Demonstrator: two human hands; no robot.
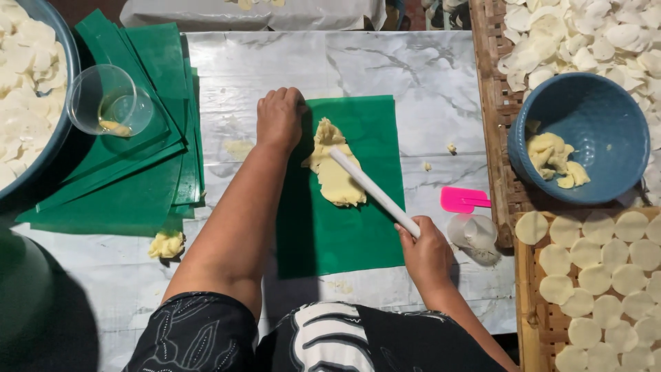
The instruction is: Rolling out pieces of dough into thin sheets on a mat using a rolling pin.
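A green plastic sheet (pixel 358 227) lies on the marble-patterned table (pixel 413 76). On it sits a flattened lump of pale yellow dough (pixel 337 180). My left hand (pixel 279 117) presses down on the sheet's upper left corner, fingers curled. My right hand (pixel 425 249) grips the near end of a white rolling rod (pixel 372 189), which lies slantwise across the dough.
A stack of green sheets (pixel 138 158) with a clear cup (pixel 110 100) lies at left beside a big bowl of white discs (pixel 27 89). A blue bowl (pixel 599 131) holds dough. A pink scraper (pixel 463 200), a small cup (pixel 475 233), a dough lump (pixel 166 244) and trays of round discs (pixel 599 275) are nearby.
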